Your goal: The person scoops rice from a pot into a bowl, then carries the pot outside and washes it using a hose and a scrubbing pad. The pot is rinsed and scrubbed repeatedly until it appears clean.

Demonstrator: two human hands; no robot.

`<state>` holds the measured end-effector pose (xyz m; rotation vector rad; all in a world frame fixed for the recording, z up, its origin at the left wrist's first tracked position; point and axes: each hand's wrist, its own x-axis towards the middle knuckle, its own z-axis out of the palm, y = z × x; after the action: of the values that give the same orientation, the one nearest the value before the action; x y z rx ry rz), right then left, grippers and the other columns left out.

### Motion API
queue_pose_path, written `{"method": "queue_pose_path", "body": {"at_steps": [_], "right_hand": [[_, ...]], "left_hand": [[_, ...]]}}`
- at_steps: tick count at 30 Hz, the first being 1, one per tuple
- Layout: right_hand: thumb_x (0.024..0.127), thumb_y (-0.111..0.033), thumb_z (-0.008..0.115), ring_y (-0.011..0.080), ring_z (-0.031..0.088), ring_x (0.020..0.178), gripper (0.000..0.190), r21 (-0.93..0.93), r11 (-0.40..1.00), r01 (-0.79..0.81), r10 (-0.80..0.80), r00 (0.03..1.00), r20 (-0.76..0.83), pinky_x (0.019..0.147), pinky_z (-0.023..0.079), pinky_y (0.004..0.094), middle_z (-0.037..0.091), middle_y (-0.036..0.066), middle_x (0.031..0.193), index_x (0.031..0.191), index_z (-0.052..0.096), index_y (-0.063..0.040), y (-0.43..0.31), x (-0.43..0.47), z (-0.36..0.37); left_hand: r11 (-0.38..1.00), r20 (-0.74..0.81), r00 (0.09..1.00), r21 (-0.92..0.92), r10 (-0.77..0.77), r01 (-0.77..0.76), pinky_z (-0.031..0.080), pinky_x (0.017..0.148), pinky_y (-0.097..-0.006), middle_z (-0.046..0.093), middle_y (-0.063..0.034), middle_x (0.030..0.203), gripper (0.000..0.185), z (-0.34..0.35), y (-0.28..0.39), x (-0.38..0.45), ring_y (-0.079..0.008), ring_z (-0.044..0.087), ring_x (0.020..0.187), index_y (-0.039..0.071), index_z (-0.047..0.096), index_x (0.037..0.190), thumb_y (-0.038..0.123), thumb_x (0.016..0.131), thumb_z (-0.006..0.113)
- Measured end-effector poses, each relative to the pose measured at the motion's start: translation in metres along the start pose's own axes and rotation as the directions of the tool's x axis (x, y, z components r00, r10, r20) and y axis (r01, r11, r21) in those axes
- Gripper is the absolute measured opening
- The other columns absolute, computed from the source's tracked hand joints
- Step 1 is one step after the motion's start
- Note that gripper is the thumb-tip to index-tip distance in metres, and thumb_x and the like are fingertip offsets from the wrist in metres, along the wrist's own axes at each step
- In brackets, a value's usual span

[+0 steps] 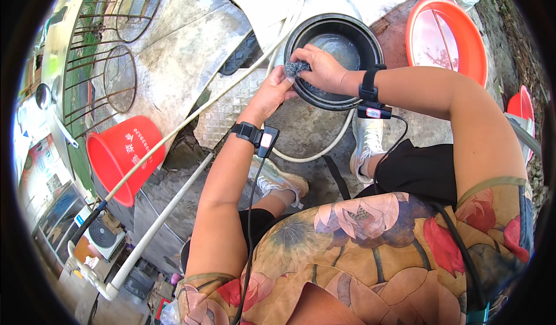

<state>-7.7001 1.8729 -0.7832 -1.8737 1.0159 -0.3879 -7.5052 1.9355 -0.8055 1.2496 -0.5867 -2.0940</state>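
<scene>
A round black pot (299,101) stands low in front of me, wet inside, with light glinting off its bottom. My right hand (323,71) reaches over its near side and grips a dark grey, curly scouring pad (296,68). The pad presses against the rim at the pot's left. There my left hand (271,92) pinches the outside of the rim between thumb and fingers, close to the pad. Both wrists carry black straps with small cabled devices.
A red plastic tub (473,43) holding water stands at the right. To the left lies a tipped red bucket (145,145) bearing writing. A hose (173,136) crosses diagonally, past a white pipe (160,221) and a wire rack (93,60). My shoes (369,145) flank a hose loop.
</scene>
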Motion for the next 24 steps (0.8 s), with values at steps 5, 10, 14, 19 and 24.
{"method": "queue_pose_path", "body": {"at_steps": [5, 10, 14, 19, 24], "right_hand": [[0.081, -0.009, 0.067, 0.0369, 0.062, 0.096, 0.025, -0.032, 0.999, 0.019, -0.017, 0.997, 0.07, 0.085, 0.05, 0.0421, 0.06, 0.017, 0.097, 0.105, 0.062, -0.008, 0.004, -0.004, -0.006], [0.077, -0.004, 0.065, 0.035, 0.064, 0.096, 0.025, -0.003, 0.994, -0.109, 0.106, 0.976, -0.189, 0.088, 0.05, 0.0412, 0.064, 0.021, 0.1, 0.101, 0.061, 0.0, 0.007, 0.022, -0.017], [0.073, 0.002, 0.062, 0.0339, 0.061, 0.102, 0.028, -0.055, 0.996, 0.064, -0.036, 0.913, 0.406, 0.089, 0.049, 0.0401, 0.062, 0.014, 0.101, 0.1, 0.064, -0.006, 0.021, 0.0, -0.027], [0.073, -0.001, 0.065, 0.0345, 0.063, 0.102, 0.032, -0.499, 0.8, 0.334, 0.22, 0.61, 0.761, 0.086, 0.051, 0.0413, 0.064, 0.015, 0.101, 0.103, 0.068, -0.011, 0.045, -0.009, -0.067], [0.071, 0.003, 0.062, 0.0358, 0.062, 0.101, 0.036, -0.573, 0.788, 0.226, 0.107, 0.866, 0.489, 0.088, 0.051, 0.0426, 0.062, 0.014, 0.099, 0.104, 0.069, -0.01, 0.025, 0.013, -0.095]], "left_hand": [[0.998, 0.044, 0.998, 0.044, -0.044, 0.042, 0.053, 0.097, -0.0344, 0.056, -0.0042, 0.127, 0.036, 0.007, -0.002, -0.006, -0.0138, 0.058, 0.116, 0.009, 0.043, 0.135, 0.003, 0.1, 0.052], [0.997, 0.107, 0.994, 0.075, 0.006, -0.015, 0.051, 0.101, -0.036, 0.055, -0.0022, 0.13, 0.04, 0.012, 0.0, -0.004, -0.0144, 0.057, 0.118, 0.01, 0.041, 0.137, 0.002, 0.1, 0.051], [0.999, 0.053, 0.998, 0.025, 0.043, -0.044, 0.054, 0.095, -0.0339, 0.059, -0.0024, 0.124, 0.029, 0.009, 0.004, -0.002, -0.0132, 0.06, 0.112, 0.009, 0.046, 0.131, 0.008, 0.102, 0.051], [0.993, 0.046, 0.995, 0.076, 0.085, -0.088, 0.055, 0.093, -0.0346, 0.063, -0.0045, 0.114, 0.015, 0.01, 0.01, 0.004, -0.0142, 0.063, 0.105, 0.007, 0.051, 0.117, 0.008, 0.103, 0.048], [0.898, -0.085, 0.995, 0.44, 0.061, -0.018, 0.055, 0.087, -0.0288, 0.063, -0.0029, 0.109, 0.015, 0.003, 0.028, 0.01, -0.0107, 0.063, 0.097, 0.004, 0.057, 0.111, 0.015, 0.102, 0.055]]}}
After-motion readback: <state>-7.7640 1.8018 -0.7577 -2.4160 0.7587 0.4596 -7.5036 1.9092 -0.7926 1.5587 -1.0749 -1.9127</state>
